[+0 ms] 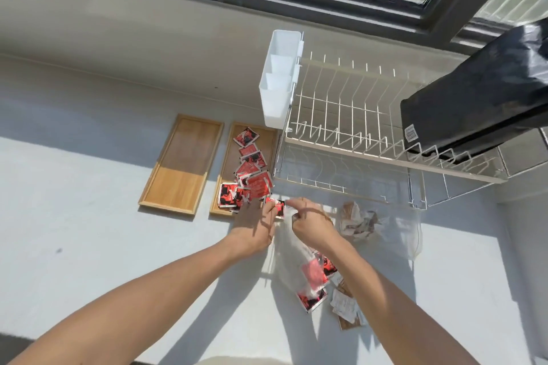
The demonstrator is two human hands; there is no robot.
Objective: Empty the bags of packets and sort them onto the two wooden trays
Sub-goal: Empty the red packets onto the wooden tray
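Both hands' fingers [292, 206] pinch one red packet [277, 207] just beside the near corner of the right tray [226, 166], where other red packets lie; best to slide it fully over the rim, keeping the left tray [181, 163] for the pale packets [345, 304].

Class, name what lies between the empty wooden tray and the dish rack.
The head view shows the second wooden tray, holding red packets.
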